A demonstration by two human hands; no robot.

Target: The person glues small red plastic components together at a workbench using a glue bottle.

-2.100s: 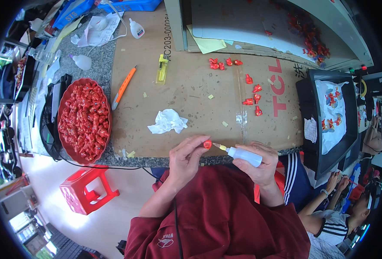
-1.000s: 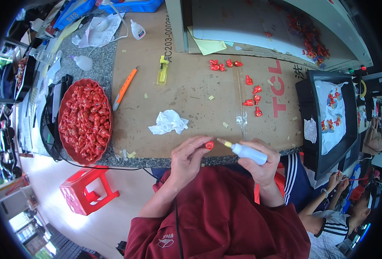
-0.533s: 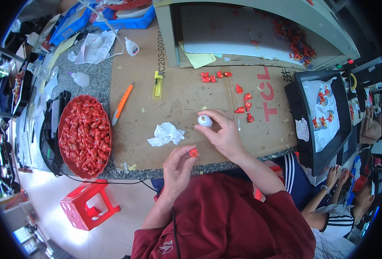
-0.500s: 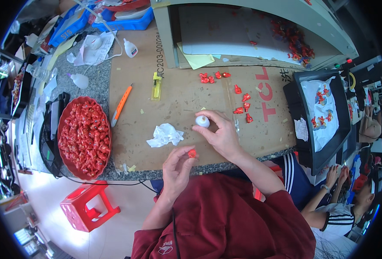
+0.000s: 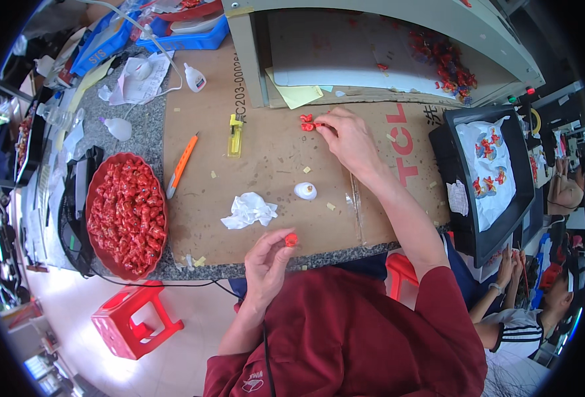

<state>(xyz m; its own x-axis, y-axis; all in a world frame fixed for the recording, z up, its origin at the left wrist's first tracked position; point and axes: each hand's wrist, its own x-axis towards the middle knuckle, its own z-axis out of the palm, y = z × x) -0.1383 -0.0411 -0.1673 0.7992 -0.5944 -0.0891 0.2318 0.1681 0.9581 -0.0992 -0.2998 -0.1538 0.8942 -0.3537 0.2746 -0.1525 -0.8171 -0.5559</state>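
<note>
My left hand (image 5: 264, 268), near the front edge of the table, pinches a small red plastic piece (image 5: 292, 239) whose open, hollow end shows. Farther off, my right hand (image 5: 350, 140) reaches over the cardboard. Its thumb and forefinger close at a few small red pieces (image 5: 306, 126) and seem to pinch one; the hand hides others. Between my hands a small white bottle (image 5: 305, 191) stands on the cardboard, touched by neither hand. A crumpled white tissue (image 5: 250, 210) lies left of the bottle.
At left is a red bowl (image 5: 92, 225) heaped with red pieces. An orange cutter (image 5: 183, 164) and a yellow tool (image 5: 235, 135) lie on the cardboard (image 5: 206, 188). A grey shelf (image 5: 258, 73) rises behind. A black tray (image 5: 442, 155) stands right; a co-worker sits beyond.
My right hand has let go of the white bottle, left it on the cardboard, and moved away to the far red pieces. My left hand still holds its red piece, now tilted to show its hollow end.
</note>
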